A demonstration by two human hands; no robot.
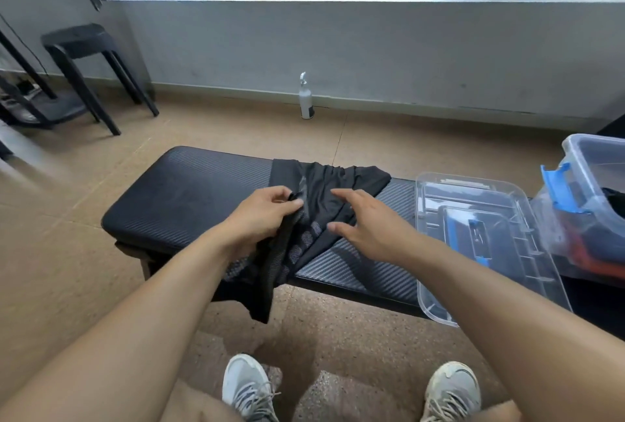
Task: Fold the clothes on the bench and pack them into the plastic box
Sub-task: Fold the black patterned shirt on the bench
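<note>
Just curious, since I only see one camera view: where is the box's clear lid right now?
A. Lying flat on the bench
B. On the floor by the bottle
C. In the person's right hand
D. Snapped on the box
A: the lid lies flat on the bench, beside the open box.

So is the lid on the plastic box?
No, the clear lid lies flat on the bench, beside the open plastic box.
</note>
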